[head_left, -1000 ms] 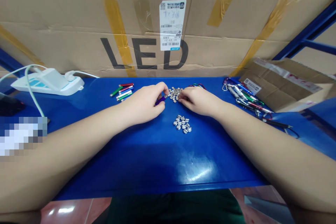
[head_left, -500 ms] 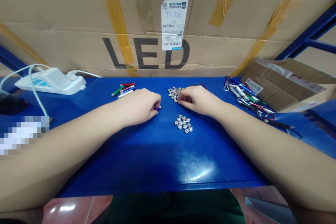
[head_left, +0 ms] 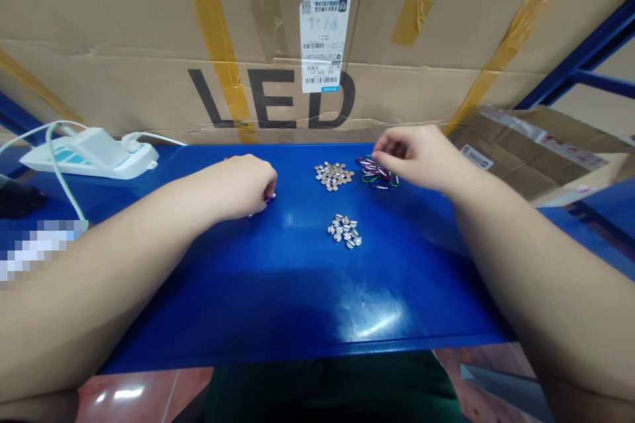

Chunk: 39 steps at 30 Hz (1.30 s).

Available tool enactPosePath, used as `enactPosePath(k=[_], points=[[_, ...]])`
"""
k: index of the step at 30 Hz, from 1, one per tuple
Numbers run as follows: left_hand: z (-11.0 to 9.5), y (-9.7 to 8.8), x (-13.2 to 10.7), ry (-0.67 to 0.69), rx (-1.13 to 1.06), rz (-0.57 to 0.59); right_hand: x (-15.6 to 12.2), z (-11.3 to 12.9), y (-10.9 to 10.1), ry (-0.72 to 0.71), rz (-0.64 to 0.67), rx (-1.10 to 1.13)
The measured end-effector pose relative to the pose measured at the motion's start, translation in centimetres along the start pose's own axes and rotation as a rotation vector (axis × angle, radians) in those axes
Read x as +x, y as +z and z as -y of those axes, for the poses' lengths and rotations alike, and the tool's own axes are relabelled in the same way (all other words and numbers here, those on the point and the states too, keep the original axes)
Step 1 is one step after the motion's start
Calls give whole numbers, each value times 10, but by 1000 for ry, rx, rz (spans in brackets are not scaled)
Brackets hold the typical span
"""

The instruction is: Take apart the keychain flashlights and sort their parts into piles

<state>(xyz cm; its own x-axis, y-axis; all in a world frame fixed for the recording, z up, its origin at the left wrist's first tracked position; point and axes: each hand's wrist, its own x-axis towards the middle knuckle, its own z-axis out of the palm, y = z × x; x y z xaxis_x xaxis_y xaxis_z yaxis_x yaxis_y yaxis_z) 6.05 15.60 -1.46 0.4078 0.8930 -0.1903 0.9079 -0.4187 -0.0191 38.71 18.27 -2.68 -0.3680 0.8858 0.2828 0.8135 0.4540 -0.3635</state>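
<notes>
Right hand (head_left: 417, 155) has moved out to 1 o'clock, fingertips pressed together just over the coloured carabiners (head_left: 376, 172), any pinch unclear; left hand (head_left: 243, 188) curls around a purple metal tube (head_left: 270, 199). Silver discs (head_left: 333, 175) and screws (head_left: 344, 231) sit at 12 and 3 o'clock on the blue bench (head_left: 297, 330), before a taped cardboard carton (head_left: 124, 46).

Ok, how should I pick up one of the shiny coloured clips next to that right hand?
Pinch the long side of a carabiner clip at the heap's near edge, coming from your side: the clips lie overlapped, so an edge one probably slides out.
</notes>
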Motion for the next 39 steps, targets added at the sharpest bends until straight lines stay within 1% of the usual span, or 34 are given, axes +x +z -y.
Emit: enactPosePath(k=[1,3,6,8,11,16,18,20,22,23,24,26,27,30,33,36,39], points=[[0,0,1,-7,5,-2,0,-4,-7,50,5,-38],[1,0,2,-5,4,-4,0,-14,-16,123,66,-138],[2,1,2,18,-4,-11,2,-32,-21,183,179,-255],[2,1,2,19,-13,-20,3,-45,-22,206,219,-294],[0,2,0,-4,-26,-33,4,-62,-25,244,248,-333],[-2,1,-1,-46,0,-17,3,-82,-34,404,284,-315],[-4,0,-2,-46,9,-29,0,-89,-39,452,285,-326],[-10,1,-4,-54,36,-49,-3,-98,-46,519,275,-344],[-22,2,-7,-55,70,-57,-6,-106,-55,599,261,-347],[-29,4,-9,-44,78,-55,-7,-110,-58,635,259,-343],[-37,6,-11,-2,71,-69,-8,-113,-61,655,255,-339],[-53,12,-14,109,22,-117,-9,-114,-63,651,232,-335],[-60,16,-15,134,1,-119,-8,-113,-62,636,220,-332],[-71,27,-15,144,-29,-127,-6,-105,-53,613,202,-328],[-71,36,-11,147,-69,-154,-2,-101,-44,651,240,-374],[-68,41,-8,163,-117,-192,2,-104,-39,653,295,-407],[-66,45,-5,175,-169,-219,5,-108,-36,642,324,-428]])
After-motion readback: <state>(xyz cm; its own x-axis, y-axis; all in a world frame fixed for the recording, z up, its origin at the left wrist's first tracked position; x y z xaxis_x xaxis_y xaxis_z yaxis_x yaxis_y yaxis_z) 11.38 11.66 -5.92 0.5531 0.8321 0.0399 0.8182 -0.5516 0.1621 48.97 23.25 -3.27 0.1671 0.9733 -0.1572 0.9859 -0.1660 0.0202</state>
